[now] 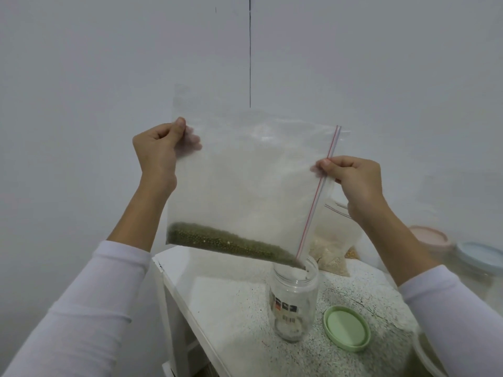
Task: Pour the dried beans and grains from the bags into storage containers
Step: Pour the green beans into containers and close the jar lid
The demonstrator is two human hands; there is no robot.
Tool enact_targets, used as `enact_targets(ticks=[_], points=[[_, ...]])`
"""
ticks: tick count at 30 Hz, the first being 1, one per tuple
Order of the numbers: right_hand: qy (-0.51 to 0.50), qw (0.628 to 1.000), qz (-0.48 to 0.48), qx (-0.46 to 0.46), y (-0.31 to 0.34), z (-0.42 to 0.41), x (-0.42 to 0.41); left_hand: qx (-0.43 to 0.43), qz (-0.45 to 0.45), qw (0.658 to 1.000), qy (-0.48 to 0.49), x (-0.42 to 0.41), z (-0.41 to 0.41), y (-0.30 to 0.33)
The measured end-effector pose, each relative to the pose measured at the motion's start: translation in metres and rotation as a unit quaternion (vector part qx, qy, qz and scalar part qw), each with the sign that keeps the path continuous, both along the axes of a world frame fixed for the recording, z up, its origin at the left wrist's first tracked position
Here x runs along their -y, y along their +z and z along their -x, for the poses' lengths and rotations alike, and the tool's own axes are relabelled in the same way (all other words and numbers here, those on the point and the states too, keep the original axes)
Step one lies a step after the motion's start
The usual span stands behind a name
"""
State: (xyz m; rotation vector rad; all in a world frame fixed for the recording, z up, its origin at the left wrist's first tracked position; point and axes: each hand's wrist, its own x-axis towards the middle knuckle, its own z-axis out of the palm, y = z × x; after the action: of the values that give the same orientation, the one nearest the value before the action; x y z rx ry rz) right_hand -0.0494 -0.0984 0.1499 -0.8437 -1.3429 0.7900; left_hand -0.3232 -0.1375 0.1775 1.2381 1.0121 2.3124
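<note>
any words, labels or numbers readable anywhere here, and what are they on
None can be read.
Label on the clear jar: dark blocks and what looks like a barcode, too blurred to read.
Bag of pale grains behind the jar: dark lines near its top, no legible letters.
Zip bag of green beans, held by the left hand and the right hand: no print visible.
Green lid: no print visible.

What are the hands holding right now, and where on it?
Both hold the zip bag of green beans: left hand pinches its bottom corner, right hand pinches the zip strip, tipped over the jar.
</note>
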Motion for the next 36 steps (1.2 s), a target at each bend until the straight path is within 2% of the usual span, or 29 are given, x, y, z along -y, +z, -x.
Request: enact_targets(ticks=[10, 23, 36], points=[[0.004, 1.0, 0.001, -0.002, -0.004, 0.001, -0.003, -0.011, -0.008, 1.0, -0.007, -0.002, -0.002, 0.002], [0.004, 1.0, -0.003, -0.024, -0.003, -0.003, -0.005, 0.029, -0.024, 0.999, -0.01, -0.004, -0.005, 0.004], [0.012, 1.0, -0.009, -0.026, 0.0, -0.001, -0.005, 0.01, -0.033, 0.999, 0.011, 0.001, -0.002, 0.01]])
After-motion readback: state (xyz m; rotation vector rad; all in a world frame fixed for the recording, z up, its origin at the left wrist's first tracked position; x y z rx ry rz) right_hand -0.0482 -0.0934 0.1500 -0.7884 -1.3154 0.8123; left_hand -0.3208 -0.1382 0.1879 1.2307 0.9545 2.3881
